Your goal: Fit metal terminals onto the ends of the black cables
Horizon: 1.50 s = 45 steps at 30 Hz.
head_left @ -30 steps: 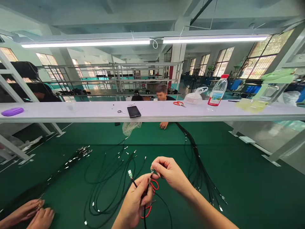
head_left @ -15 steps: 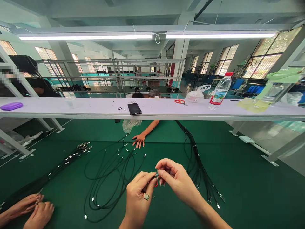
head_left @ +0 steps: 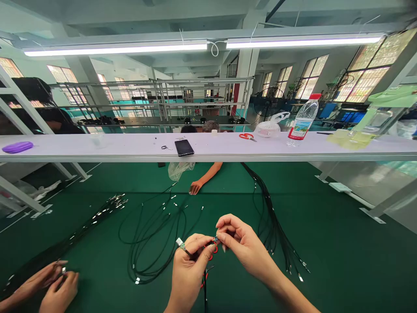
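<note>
My left hand (head_left: pixel 189 271) is closed around black cable ends; one end with a small metal connector (head_left: pixel 180 243) sticks up past my thumb. My right hand (head_left: pixel 239 245) pinches the tip of another cable end (head_left: pixel 215 238) right beside the left fingers. A red-handled tool (head_left: pixel 211 251) shows partly behind my fingers, mostly hidden. A black cable (head_left: pixel 205 291) hangs down from my left fist.
Loose black cables (head_left: pixel 153 234) with metal tips lie coiled on the green table (head_left: pixel 325 243); bundles lie at left (head_left: pixel 81 230) and right (head_left: pixel 273 226). Another person's hands (head_left: pixel 48 284) work at lower left; a third person's hand (head_left: pixel 196 187) rests across the table. A shelf (head_left: pixel 228 152) holds a phone (head_left: pixel 184 148), scissors (head_left: pixel 246 137) and a bottle (head_left: pixel 302 121).
The connector end now sticks up from my left fist. My hands stay together near the same spot. The hand across the table has drawn back a little.
</note>
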Each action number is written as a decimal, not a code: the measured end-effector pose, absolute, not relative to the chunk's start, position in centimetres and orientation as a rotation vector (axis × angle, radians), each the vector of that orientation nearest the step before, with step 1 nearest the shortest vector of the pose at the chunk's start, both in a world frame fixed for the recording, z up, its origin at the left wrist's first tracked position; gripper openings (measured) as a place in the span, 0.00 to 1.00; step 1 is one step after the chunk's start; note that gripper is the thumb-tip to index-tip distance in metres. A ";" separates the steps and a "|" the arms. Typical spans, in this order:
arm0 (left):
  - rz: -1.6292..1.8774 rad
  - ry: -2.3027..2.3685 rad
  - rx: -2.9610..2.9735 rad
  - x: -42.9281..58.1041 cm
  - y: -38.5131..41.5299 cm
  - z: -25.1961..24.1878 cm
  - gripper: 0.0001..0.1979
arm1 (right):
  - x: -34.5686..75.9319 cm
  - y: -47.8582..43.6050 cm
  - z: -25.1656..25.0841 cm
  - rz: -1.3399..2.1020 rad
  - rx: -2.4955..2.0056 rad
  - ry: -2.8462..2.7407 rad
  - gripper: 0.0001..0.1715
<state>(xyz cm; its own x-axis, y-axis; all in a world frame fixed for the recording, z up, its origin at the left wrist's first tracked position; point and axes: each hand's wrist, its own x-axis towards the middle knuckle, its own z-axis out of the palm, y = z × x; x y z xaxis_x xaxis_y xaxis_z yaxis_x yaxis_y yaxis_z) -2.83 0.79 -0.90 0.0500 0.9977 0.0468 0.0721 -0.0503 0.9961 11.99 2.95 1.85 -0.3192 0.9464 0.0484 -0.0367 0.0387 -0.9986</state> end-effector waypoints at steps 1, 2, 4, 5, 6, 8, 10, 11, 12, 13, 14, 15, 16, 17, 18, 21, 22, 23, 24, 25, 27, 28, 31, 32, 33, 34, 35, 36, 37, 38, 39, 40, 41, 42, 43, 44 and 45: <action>1.165 1.206 1.318 -2.8 0.8 -0.9 0.10 | 12.0 3.0 1.8 1.427 -0.980 -1.435 0.12; 1.161 1.213 1.317 -2.7 0.8 -0.9 0.10 | 12.1 3.0 1.8 1.431 -0.979 -1.430 0.12; 1.152 1.238 1.332 -2.7 0.7 -0.9 0.10 | 12.2 3.1 1.6 1.441 -0.970 -1.419 0.12; 1.150 1.256 1.347 -2.7 0.7 -0.9 0.10 | 12.2 3.1 1.5 1.450 -0.963 -1.414 0.12; 1.150 1.272 1.364 -2.7 0.7 -0.9 0.11 | 12.2 3.2 1.3 1.464 -0.955 -1.410 0.12; 1.150 1.281 1.405 -2.8 0.8 -0.9 0.11 | 12.3 3.2 1.0 1.482 -0.951 -1.416 0.12; 1.143 1.264 1.456 -2.9 0.8 -0.8 0.12 | 12.3 3.0 0.7 1.408 -0.990 -1.480 0.12; 1.128 1.250 1.479 -3.0 0.9 -0.8 0.12 | 12.3 2.9 0.6 1.321 -1.019 -1.545 0.12; 1.106 1.235 1.492 -3.2 0.9 -0.7 0.12 | 12.3 2.8 0.6 1.211 -1.048 -1.626 0.12; 1.068 1.213 1.488 -3.3 0.9 -0.6 0.13 | 12.4 2.7 0.6 1.091 -1.070 -1.711 0.13; 1.022 1.182 1.457 -3.3 0.9 -0.4 0.15 | 12.4 2.7 0.7 0.980 -1.087 -1.791 0.14; 0.971 1.141 1.407 -3.4 0.9 -0.4 0.16 | 12.4 2.7 0.9 0.900 -1.102 -1.855 0.15; 0.925 1.098 1.343 -3.4 0.9 -0.3 0.18 | 12.4 2.7 1.2 0.866 -1.117 -1.896 0.16; 0.894 1.062 1.273 -3.4 0.9 -0.2 0.18 | 12.5 2.7 1.5 0.876 -1.136 -1.915 0.17; 0.878 1.035 1.203 -3.4 0.9 -0.3 0.18 | 12.4 2.8 1.8 0.919 -1.155 -1.916 0.17; 0.884 0.996 1.031 -3.3 0.7 -0.5 0.16 | 12.3 3.1 2.4 1.114 -1.211 -1.863 0.19; 0.890 0.983 0.985 -3.3 0.7 -0.6 0.16 | 12.3 3.1 2.5 1.152 -1.227 -1.846 0.20; 0.890 0.967 0.948 -3.3 0.7 -0.8 0.16 | 12.3 3.1 2.6 1.171 -1.242 -1.832 0.20; 0.890 0.953 0.917 -3.4 0.8 -0.9 0.15 | 12.2 3.1 2.6 1.182 -1.251 -1.822 0.20; 0.889 0.942 0.892 -3.4 0.8 -1.0 0.15 | 12.2 3.1 2.5 1.192 -1.254 -1.813 0.21; 0.885 0.928 0.860 -3.5 0.9 -1.2 0.15 | 12.2 3.0 2.5 1.213 -1.245 -1.799 0.21; 0.882 0.924 0.849 -3.5 0.9 -1.2 0.15 | 12.2 3.0 2.5 1.226 -1.238 -1.788 0.21; 0.889 0.924 0.835 -3.5 0.9 -1.2 0.16 | 12.3 3.0 2.4 1.272 -1.205 -1.750 0.21; 0.893 0.924 0.833 -3.5 0.8 -1.1 0.16 | 12.4 3.0 2.4 1.289 -1.190 -1.736 0.21; 0.896 0.926 0.832 -3.5 0.8 -1.1 0.16 | 12.4 3.1 2.3 1.307 -1.174 -1.723 0.21; 0.898 0.926 0.829 -3.5 0.7 -1.1 0.17 | 12.4 3.1 2.1 1.326 -1.157 -1.709 0.22; 0.901 0.926 0.823 -3.4 0.6 -1.1 0.17 | 12.4 3.1 2.0 1.349 -1.139 -1.695 0.22; 0.903 0.928 0.820 -3.4 0.6 -1.1 0.18 | 12.4 3.1 1.8 1.372 -1.121 -1.679 0.22; 0.908 0.930 0.823 -3.4 0.6 -1.2 0.18 | 12.5 3.1 1.7 1.398 -1.103 -1.661 0.22; 0.916 0.931 0.834 -3.3 0.6 -1.2 0.19 | 12.5 3.1 1.5 1.422 -1.087 -1.642 0.22; 0.926 0.934 0.853 -3.3 0.5 -1.3 0.18 | 12.5 3.0 1.4 1.446 -1.072 -1.625 0.22; 0.938 0.940 0.877 -3.3 0.6 -1.3 0.18 | 12.6 2.9 1.3 1.463 -1.060 -1.605 0.23; 0.949 0.947 0.905 -3.2 0.6 -1.4 0.18 | 12.6 2.9 1.3 1.474 -1.052 -1.586 0.23; 0.955 0.951 0.932 -3.2 0.6 -1.4 0.17 | 12.6 2.8 1.3 1.481 -1.048 -1.569 0.23; 0.956 0.954 0.956 -3.2 0.6 -1.4 0.17 | 12.6 2.8 1.3 1.485 -1.048 -1.553 0.24; 0.955 0.954 0.981 -3.2 0.6 -1.4 0.17 | 12.7 2.7 1.3 1.489 -1.048 -1.540 0.24; 0.952 0.954 1.007 -3.1 0.6 -1.4 0.18 | 12.7 2.7 1.2 1.494 -1.049 -1.531 0.24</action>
